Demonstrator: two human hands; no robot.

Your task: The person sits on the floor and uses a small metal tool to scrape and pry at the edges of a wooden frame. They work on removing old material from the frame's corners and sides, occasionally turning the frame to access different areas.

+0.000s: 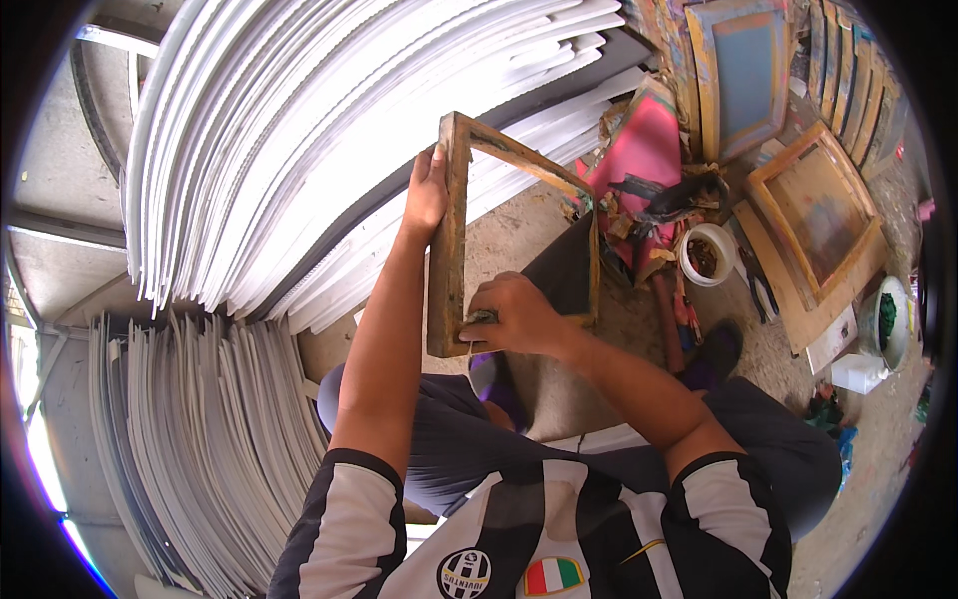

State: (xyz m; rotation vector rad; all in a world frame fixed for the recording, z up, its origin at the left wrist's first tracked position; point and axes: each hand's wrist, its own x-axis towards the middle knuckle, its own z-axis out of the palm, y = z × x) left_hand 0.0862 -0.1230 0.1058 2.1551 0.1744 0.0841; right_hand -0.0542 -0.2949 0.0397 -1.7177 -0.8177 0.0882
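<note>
An old wooden screen frame [448, 240] stands tilted in front of me, with its upper part open. A dark triangular piece of mesh [565, 268] spans its lower right corner. My left hand [427, 192] is closed around the frame's left bar near the top, with the thumb on the edge. At the lower left corner, my right hand [517, 313] has its fingers bent and closed on a small greyish wad [481, 316] against the wood. A thin strand hangs below that wad; its kind is unclear.
Tall stacks of white sheets [299, 140] fill the left side. Ahead to the right are a pink sheet [649, 140], dark scraps [679, 200] and a white bucket [707, 281]. More screen frames [704, 85] lean behind. A black-handled tool [760, 285] and white bottle [860, 373] lie right.
</note>
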